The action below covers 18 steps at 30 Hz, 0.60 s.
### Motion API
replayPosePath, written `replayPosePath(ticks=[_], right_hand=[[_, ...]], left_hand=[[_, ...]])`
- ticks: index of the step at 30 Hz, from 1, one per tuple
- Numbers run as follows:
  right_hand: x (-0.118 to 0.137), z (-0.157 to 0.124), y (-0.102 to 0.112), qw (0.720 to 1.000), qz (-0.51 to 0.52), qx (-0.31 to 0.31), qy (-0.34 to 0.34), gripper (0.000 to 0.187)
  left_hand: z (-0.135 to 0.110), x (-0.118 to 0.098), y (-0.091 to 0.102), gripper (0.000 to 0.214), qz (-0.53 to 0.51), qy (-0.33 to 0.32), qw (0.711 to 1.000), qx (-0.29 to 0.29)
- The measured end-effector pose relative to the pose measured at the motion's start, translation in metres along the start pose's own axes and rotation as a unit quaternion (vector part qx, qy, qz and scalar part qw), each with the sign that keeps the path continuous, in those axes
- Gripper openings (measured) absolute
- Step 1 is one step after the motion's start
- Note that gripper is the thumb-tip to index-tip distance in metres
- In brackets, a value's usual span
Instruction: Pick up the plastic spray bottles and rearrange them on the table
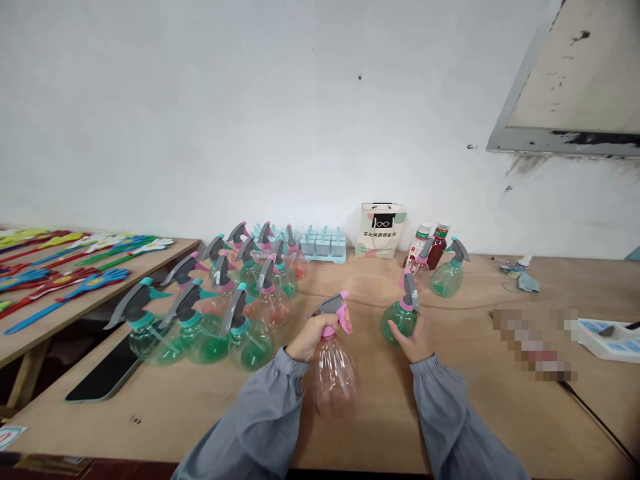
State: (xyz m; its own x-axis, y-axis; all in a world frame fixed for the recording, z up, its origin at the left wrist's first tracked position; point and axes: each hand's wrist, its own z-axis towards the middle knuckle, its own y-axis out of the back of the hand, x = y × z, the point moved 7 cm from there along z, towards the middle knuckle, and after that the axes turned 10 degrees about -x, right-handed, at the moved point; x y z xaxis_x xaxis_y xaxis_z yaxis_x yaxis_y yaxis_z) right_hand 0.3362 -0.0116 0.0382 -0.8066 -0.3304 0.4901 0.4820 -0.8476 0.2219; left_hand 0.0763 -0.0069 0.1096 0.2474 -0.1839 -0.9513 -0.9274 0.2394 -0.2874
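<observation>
My left hand [309, 338] is closed round the neck of a clear pink spray bottle [336, 380] with a grey and pink trigger head. The bottle is upright near the front of the table. To the right, my right hand [415, 339] wraps round the body of a green spray bottle [399, 319] with a pink collar and grey head. Behind that one stand a pink spray bottle [421, 272] and a green spray bottle with a teal nozzle [447, 277]. A group of several green and pink spray bottles [250, 343] fills the table's left part.
A phone [103, 377] lies at the left front. At the wall stand a light-blue popsicle mould [324, 247], a paper bag [381, 230] and a red sauce-like bottle [438, 245]. A white tray [607, 353] is at right. Colourful hand-shaped sticks [95, 283] cover the left table.
</observation>
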Motion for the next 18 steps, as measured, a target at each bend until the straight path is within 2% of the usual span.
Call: replayPosePath(ticks=[3,6,8,12,18], right_hand=[[0.001,0.000,0.001,1.000,-0.002,-0.005,0.008,0.068],[0.001,0.000,0.001,1.000,-0.001,-0.007,0.012,0.066],[0.000,0.000,0.000,1.000,0.001,-0.002,0.011,0.067],[-0.004,-0.001,-0.002,1.000,0.005,0.008,-0.006,0.071],[-0.005,-0.002,-0.002,1.000,0.007,0.011,-0.018,0.072]], left_hand=[[-0.004,-0.008,-0.006,0.037,0.026,-0.033,0.999,0.032],[-0.005,-0.017,-0.006,0.041,0.027,-0.080,0.996,0.023],[-0.003,-0.016,-0.005,0.040,0.016,-0.068,0.998,0.007],[-0.002,-0.005,-0.001,0.037,0.010,-0.001,1.000,-0.008],[0.001,-0.009,0.004,0.034,0.000,-0.035,0.999,-0.031]])
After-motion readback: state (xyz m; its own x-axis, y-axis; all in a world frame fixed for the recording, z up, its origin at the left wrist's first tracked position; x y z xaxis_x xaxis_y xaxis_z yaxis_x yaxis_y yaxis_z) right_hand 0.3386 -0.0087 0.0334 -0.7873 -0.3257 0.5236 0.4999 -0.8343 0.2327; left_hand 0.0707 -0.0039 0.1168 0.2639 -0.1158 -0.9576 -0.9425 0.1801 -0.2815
